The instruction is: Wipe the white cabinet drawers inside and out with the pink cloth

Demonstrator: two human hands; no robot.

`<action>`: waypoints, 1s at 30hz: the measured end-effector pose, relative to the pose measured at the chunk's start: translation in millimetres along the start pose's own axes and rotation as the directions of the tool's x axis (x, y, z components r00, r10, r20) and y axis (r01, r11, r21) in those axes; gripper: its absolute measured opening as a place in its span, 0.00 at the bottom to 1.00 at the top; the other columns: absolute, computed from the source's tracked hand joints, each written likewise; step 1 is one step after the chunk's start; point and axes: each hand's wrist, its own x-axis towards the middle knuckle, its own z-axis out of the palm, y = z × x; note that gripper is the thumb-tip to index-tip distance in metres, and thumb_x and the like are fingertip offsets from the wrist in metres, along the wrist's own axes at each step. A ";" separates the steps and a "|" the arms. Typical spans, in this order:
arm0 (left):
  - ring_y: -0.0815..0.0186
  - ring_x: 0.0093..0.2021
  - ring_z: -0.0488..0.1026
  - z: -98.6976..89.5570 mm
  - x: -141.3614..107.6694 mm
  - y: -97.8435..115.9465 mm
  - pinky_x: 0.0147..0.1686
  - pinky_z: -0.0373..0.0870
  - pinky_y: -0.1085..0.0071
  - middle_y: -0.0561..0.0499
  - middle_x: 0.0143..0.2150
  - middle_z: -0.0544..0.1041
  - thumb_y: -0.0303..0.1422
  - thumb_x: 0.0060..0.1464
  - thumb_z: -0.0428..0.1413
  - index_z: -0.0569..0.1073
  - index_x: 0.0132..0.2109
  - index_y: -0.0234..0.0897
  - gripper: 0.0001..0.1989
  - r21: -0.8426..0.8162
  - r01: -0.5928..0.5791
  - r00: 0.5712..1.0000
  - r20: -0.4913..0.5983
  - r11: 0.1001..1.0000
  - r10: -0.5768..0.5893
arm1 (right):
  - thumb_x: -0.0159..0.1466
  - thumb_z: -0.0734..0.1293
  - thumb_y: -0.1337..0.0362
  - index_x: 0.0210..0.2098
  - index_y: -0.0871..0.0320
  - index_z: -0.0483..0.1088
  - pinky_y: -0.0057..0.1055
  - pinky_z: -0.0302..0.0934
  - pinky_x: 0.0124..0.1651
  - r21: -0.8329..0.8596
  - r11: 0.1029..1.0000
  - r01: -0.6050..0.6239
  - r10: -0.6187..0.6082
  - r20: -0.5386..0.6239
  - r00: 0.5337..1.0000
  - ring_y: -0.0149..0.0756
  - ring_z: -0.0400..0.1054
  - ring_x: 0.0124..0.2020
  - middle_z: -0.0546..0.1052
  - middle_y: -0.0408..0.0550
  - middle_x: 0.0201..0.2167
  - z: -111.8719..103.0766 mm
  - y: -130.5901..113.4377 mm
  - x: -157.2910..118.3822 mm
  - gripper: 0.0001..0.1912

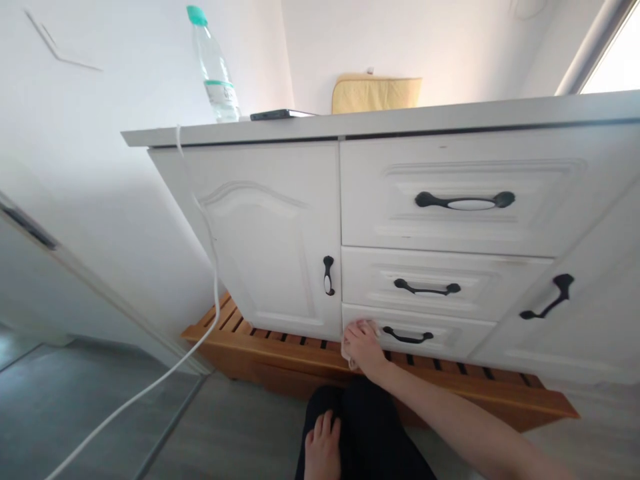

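My right hand (366,345) presses a pale pink cloth (346,351) against the left end of the bottom drawer (460,335), beside that drawer's black handle (407,336). Its fingers are bent over the cloth, which shows at the edges of the hand. My left hand (323,445) lies on my dark-trousered knee with its fingers stretched out, holding nothing. The drawer belongs to a white cabinet (270,253) that rests on a slatted wooden base (300,357).
A clear bottle (214,67) with a green cap, a phone (273,115) and a yellow cloth (377,95) are at the cabinet top. A white cable (216,293) hangs down the left side and runs across the grey floor (235,420). Black handles stick out from the cabinet front.
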 end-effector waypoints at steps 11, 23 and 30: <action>0.62 0.68 0.63 1.7 -4.4 -13.5 0.58 0.67 0.63 0.53 0.68 0.69 0.20 0.55 0.42 0.71 0.62 0.50 0.33 0.047 -0.006 1.000 0.020 0.999 0.005 | 0.64 0.65 0.76 0.59 0.40 0.70 0.40 0.55 0.59 -0.045 0.995 0.089 -0.092 -0.076 0.993 0.39 0.65 0.56 0.77 0.39 0.58 -68.0 101.3 -72.5 0.30; 0.60 0.69 0.62 0.6 5.4 -5.1 0.58 0.67 0.60 0.51 0.69 0.67 0.25 0.60 0.41 0.69 0.63 0.48 0.28 0.100 0.005 0.999 0.050 0.995 -0.010 | 0.62 0.62 0.73 0.43 0.42 0.80 0.48 0.59 0.54 -0.254 0.873 -0.417 0.407 -0.096 0.909 0.48 0.67 0.50 0.79 0.50 0.46 -94.8 214.0 -282.8 0.21; 0.59 0.69 0.61 -0.6 -0.7 -1.5 0.58 0.66 0.60 0.52 0.69 0.67 0.22 0.57 0.42 0.70 0.63 0.49 0.31 0.081 0.054 0.996 0.061 0.995 -0.059 | 0.63 0.64 0.74 0.48 0.46 0.78 0.40 0.65 0.48 0.028 0.960 -0.278 0.278 -0.172 0.945 0.43 0.70 0.48 0.78 0.48 0.48 -51.2 120.5 -228.7 0.21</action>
